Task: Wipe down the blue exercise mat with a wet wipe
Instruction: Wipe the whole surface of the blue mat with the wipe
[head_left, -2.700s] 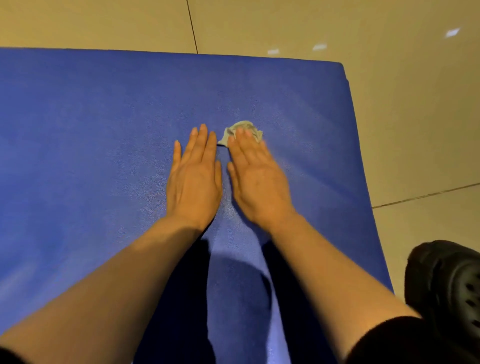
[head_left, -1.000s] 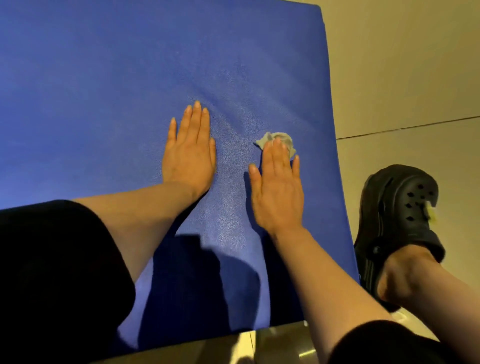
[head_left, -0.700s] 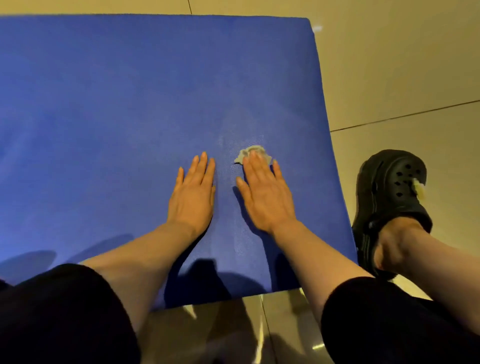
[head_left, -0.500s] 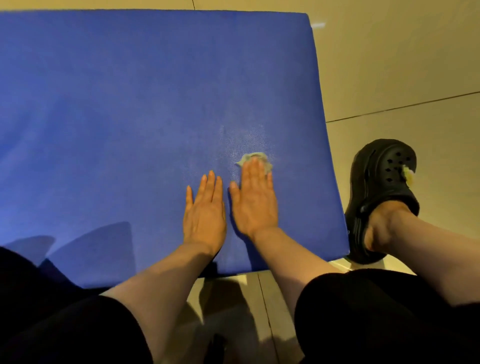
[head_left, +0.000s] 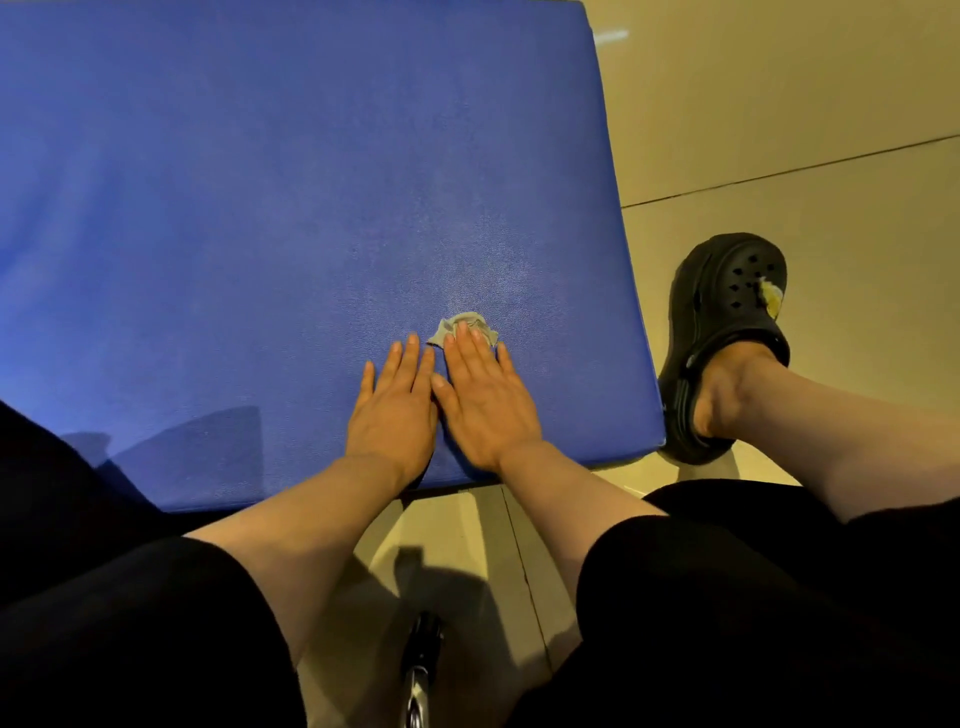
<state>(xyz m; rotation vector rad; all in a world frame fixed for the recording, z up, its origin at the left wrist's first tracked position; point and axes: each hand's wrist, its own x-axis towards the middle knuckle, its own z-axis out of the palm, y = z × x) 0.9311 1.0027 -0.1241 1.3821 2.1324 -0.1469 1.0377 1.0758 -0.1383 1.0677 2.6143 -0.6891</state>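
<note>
The blue exercise mat (head_left: 260, 208) lies flat on a beige tiled floor and fills most of the head view. A crumpled grey wet wipe (head_left: 464, 326) sits on the mat near its front right corner. My right hand (head_left: 485, 397) lies flat with straight fingers, its fingertips pressing the wipe onto the mat. My left hand (head_left: 395, 408) rests flat on the mat right beside it, fingers straight, holding nothing. Most of the wipe is hidden under my right fingers.
My right foot in a black clog (head_left: 724, 338) stands on the floor just off the mat's right edge. The mat's front edge runs just behind my wrists. My black-clad knees fill the bottom, with a dark metallic object (head_left: 421, 670) on the floor between them.
Both hands have slid back toward the mat's front edge, the right dragging the wipe along. The hands have come closer together and now lie side by side.
</note>
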